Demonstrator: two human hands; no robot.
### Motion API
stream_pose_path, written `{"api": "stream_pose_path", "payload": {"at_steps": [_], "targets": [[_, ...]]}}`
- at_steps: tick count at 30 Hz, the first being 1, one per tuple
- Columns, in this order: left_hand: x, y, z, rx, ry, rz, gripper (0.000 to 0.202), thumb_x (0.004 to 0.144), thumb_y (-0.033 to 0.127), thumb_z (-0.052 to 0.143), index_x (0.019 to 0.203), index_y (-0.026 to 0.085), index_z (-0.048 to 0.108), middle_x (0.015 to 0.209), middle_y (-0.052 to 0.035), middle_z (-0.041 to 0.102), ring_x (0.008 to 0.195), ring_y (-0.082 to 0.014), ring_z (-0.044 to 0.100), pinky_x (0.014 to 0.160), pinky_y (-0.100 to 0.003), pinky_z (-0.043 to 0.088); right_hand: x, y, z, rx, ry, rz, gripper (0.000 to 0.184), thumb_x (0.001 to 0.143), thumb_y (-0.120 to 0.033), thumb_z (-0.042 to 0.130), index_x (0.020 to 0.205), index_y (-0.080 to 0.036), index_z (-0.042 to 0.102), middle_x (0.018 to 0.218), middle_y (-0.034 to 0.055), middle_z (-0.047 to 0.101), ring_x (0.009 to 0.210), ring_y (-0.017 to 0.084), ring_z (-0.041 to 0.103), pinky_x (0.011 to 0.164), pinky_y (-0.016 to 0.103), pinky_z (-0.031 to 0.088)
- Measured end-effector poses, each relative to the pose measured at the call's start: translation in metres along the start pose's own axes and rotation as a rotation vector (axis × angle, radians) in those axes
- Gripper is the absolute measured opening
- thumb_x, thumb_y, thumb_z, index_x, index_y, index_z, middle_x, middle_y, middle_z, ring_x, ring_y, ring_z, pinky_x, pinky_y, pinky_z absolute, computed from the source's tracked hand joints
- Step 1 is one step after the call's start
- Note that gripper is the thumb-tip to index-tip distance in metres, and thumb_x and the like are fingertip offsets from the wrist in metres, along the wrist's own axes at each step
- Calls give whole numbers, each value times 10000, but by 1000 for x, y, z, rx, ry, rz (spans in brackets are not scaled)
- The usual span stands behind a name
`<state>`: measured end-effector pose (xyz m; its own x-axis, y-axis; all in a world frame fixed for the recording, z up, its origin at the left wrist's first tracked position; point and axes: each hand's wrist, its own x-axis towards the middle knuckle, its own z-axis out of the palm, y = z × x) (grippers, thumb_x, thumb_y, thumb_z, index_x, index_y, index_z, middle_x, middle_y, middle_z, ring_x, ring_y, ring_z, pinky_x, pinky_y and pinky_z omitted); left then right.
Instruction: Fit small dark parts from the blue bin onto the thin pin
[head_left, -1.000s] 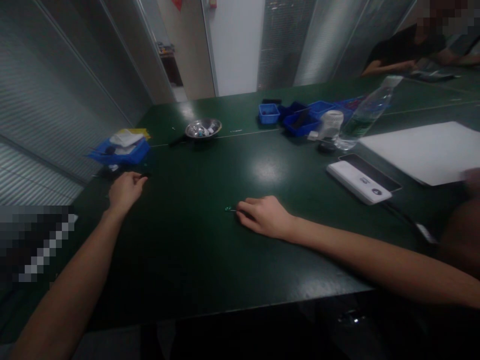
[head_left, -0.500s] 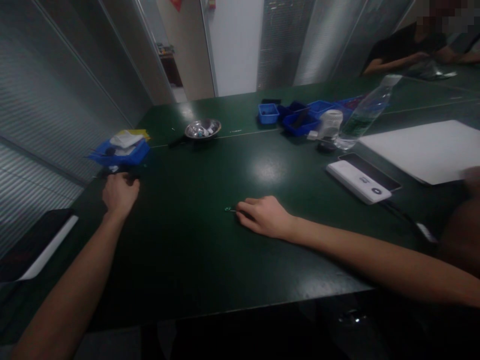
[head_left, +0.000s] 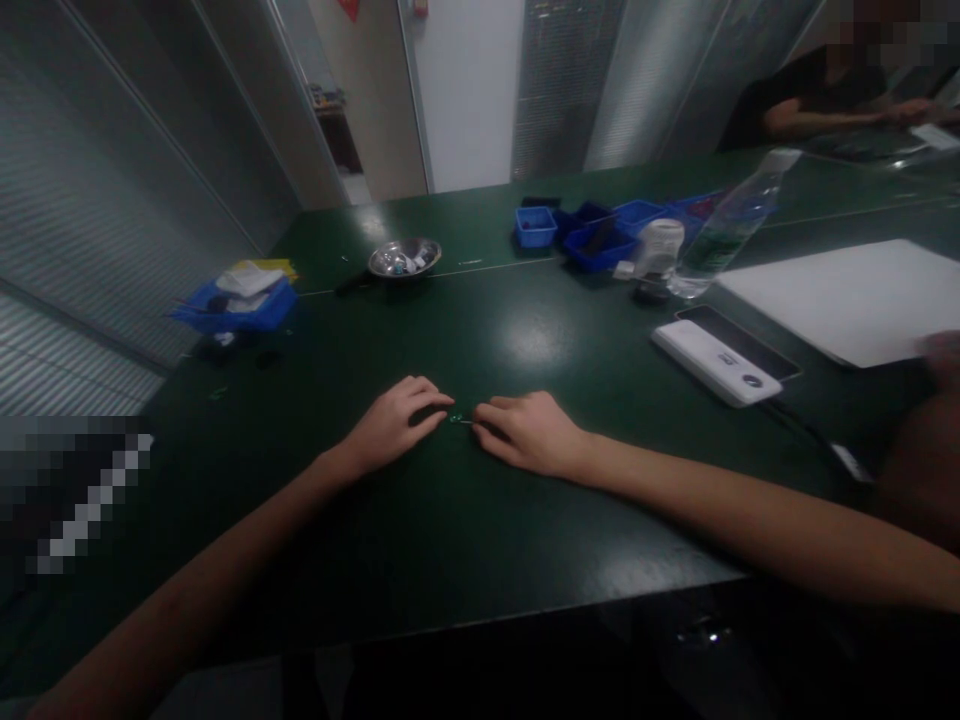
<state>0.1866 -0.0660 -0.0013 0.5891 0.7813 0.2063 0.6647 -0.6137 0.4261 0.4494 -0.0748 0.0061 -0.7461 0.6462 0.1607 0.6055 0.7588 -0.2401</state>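
Low over the green table (head_left: 360, 560), my right hand (head_left: 529, 430) is closed in a pinch on a thin wire-like piece. Small green bits (head_left: 456, 418) show at the left end of that piece, too tiny to make out in detail. Coming from the left, my left hand (head_left: 397, 425) has its thumb and index finger apart, their tips right beside the green bits. I see nothing held between them.
A blue tray (head_left: 262, 315) with packets stands at left, near a dark round thing (head_left: 270, 360). Farther back are a metal pan (head_left: 405, 260) and blue bins (head_left: 535, 228). At right: a bottle (head_left: 724, 235), a white power bank (head_left: 716, 362), a white board (head_left: 862, 300) and another person's arm (head_left: 810, 120).
My left hand has come from beside the blue tray rightward to the green bits near my right hand. My right hand has stayed in place with its pinch.
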Motion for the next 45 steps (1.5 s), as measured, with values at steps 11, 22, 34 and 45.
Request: {"api": "stream_pose_path", "payload": {"at_steps": [11,22,34,45], "targets": [[-1,4,6,-29,8,48,227,956,332,598,1129,246,716,1080,-65,644,999,-215,581,862,-376,500,2,0,1,9,-12,-1,317,1030,-390,373,1039,-188,617,838,26,636,604,105,475,557,262,226],[-2,-2,6,14,44,100,190,967,288,572,1079,213,706,1051,-57,665,972,-197,593,866,-360,488,1,0,2,1,-8,3,337,1028,-398,367,1057,-190,630,837,33,636,601,106,476,560,262,233],[-25,-111,-41,161,269,-325,303,894,450,602,1007,201,732,966,-73,690,854,-215,625,736,-321,485,0,1,1,38,-5,-11,336,1032,-400,366,1029,-180,620,831,24,612,597,94,443,550,255,237],[-72,-173,-86,626,486,-652,378,906,467,568,1042,156,734,1040,-118,687,1006,-287,530,909,-410,367,0,0,-1,42,-16,-8,342,1032,-397,367,1044,-175,627,837,28,613,592,93,435,548,251,238]]}}
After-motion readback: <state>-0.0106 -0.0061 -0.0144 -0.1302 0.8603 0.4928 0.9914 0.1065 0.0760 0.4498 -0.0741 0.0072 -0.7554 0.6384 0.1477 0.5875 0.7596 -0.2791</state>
